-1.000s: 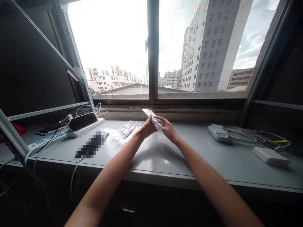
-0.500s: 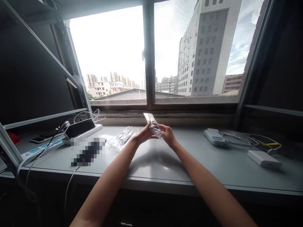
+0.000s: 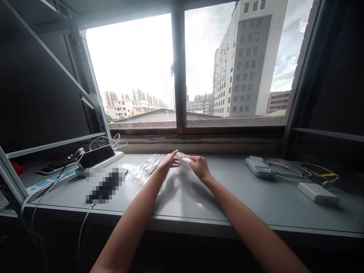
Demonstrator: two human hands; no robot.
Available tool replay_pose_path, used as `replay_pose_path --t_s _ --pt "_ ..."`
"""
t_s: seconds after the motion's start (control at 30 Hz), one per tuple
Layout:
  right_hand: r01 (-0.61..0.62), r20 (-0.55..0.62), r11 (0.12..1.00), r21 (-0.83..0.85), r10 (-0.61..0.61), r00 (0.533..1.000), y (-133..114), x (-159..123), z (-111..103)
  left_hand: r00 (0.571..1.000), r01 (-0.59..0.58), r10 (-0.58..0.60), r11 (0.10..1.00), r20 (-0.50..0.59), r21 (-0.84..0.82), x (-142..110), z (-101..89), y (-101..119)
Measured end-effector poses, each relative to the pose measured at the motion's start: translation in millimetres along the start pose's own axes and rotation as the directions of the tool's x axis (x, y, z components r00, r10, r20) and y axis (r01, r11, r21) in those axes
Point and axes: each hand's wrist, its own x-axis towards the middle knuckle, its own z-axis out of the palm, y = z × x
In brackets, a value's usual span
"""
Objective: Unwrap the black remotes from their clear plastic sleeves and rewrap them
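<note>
A small clear plastic bag [image 3: 184, 158] is stretched between my two hands above the middle of the shelf. My left hand [image 3: 170, 160] pinches its left end between thumb and forefinger, the other fingers spread below. My right hand [image 3: 200, 167] is closed round its right end. What the bag contains, if anything, is hard to make out. Just left of my left hand, more crumpled clear plastic packaging [image 3: 148, 167] lies on the grey surface [image 3: 193, 206].
At left are a pixel-blurred dark object [image 3: 105, 187], a phone on a stand [image 3: 96, 156], a power strip [image 3: 42, 183] and loose cables. At right lie a pale power bank [image 3: 259, 167], coiled cables [image 3: 290, 168] and a white box [image 3: 318, 192]. A window [image 3: 179, 76] stands behind.
The bag has come down and tipped from upright to nearly level. My hands have turned with it, the right one now closed more fully round its end. The view has shifted slightly.
</note>
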Motion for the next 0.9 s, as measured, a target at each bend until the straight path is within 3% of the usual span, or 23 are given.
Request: replay_pose_path --t_s 0.07,0.13,0.27,0.4,0.53,0.63,0.77,0.83,0.9 --pt "-0.021 0.042 1.000 -0.013 0.021 0.999 -1.2 -0.8 2.5 0.989 -0.026 0.035 0.997 -0.142 0.069 1.6 -3.1 -2.6" --pt "-0.023 0.084 0.999 -0.024 0.025 0.996 -1.9 -2.0 4.6 0.950 -0.094 0.139 0.981 -0.278 0.171 2.7 -5.5 -3.9" --pt "0.022 0.162 0.999 -0.049 -0.014 0.987 -3.5 -6.0 8.7 0.864 -0.157 0.320 0.904 -0.388 0.397 1.4 -10.5 0.6" --pt "0.079 0.215 0.984 -0.162 -0.043 0.976 -9.3 -11.5 15.9 0.788 -0.098 0.357 0.877 -0.501 0.470 -5.0 -17.9 9.7" --pt "0.141 0.296 0.966 -0.216 -0.073 0.952 -21.6 -17.2 27.5 0.724 -0.045 0.320 0.906 -0.611 0.421 -6.3 -29.4 14.0" --pt "0.192 0.355 0.951 -0.241 -0.097 0.930 -29.3 -20.6 37.2 0.715 0.017 0.246 0.930 -0.654 0.368 -2.5 -39.0 12.8" --pt "0.295 0.413 0.897 -0.329 -0.145 0.899 -32.2 -23.9 41.0 0.718 0.048 0.266 0.903 -0.643 0.426 3.1 -45.9 9.3" --pt "0.365 0.426 0.856 -0.367 -0.194 0.884 -31.5 -25.3 36.9 0.771 0.018 0.282 0.887 -0.571 0.461 5.1 -44.7 6.8" --pt "0.440 0.428 0.819 -0.368 -0.270 0.862 -30.8 -26.6 30.8 0.852 -0.067 0.320 0.852 -0.414 0.519 6.0 -40.4 3.0"
